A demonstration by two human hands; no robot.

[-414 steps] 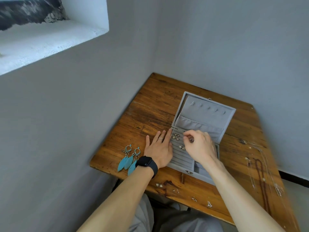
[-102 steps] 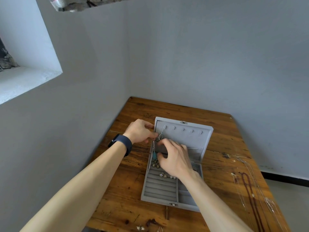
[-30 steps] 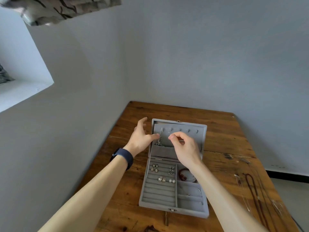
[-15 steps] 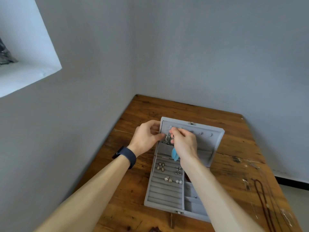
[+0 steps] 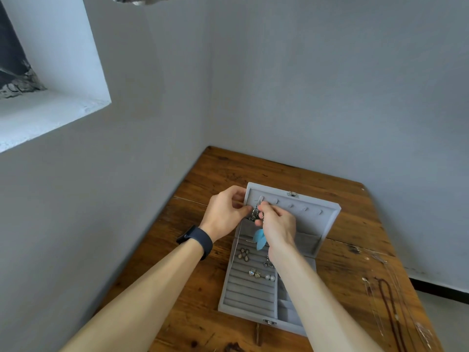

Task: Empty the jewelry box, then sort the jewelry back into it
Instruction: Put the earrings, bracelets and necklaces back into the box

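Here, left hand (image 5: 224,212) gripping jewelry box lid (image 5: 312,219), right hand (image 5: 279,227) pinching feather earring (image 5: 260,238), forearm (image 5: 304,288) covering compartments (image 5: 285,306), necklaces (image 5: 388,298) well right

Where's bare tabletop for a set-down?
Free: table behind the lid, up to the wall; wood between jewelry box and necklaces. Crowded: the lid's left corner, where left hand grips it and right hand pinches the feather earring.

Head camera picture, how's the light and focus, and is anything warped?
Head view: soft even light, no glare; jewelry box, left hand, right hand and blue earring are sharp; the wide lens stretches the forearms toward the bottom edge; necklaces at the right of the table look faint.
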